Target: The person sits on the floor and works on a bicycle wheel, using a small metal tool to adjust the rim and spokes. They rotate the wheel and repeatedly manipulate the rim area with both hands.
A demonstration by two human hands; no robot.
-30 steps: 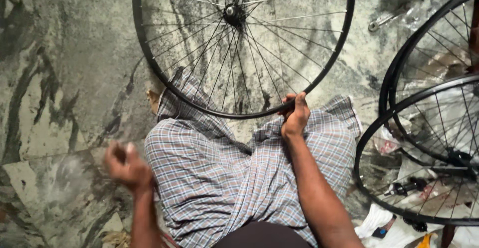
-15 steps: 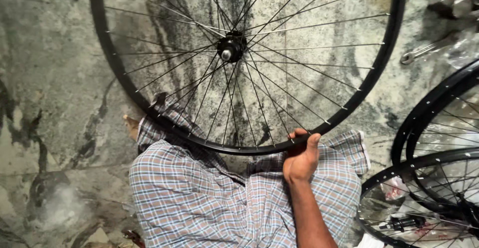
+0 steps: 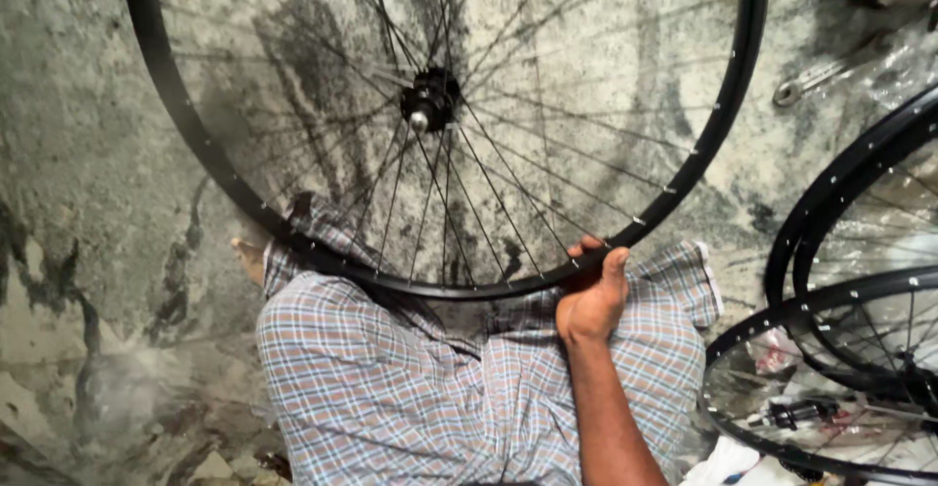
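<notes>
A black spoked bicycle wheel rim (image 3: 166, 95) lies over my lap, its hub (image 3: 430, 101) near the top middle of the view. My right hand (image 3: 592, 298) grips the near edge of the rim, thumb over the top. The rim's lower arc rests across my checked cloth wrap (image 3: 391, 388). My left hand is out of view.
Two more black spoked wheels (image 3: 831, 320) lie stacked at the right, with a hub axle (image 3: 796, 413) inside the lower one. A metal wrench (image 3: 821, 76) lies on the stained stone floor (image 3: 88, 173) at the upper right. A bare foot (image 3: 250, 256) shows at the left of my lap.
My left hand, seen at the lower left a second ago, has left the view. The wheel now fills more of the view. My right hand keeps its grip on the rim.
</notes>
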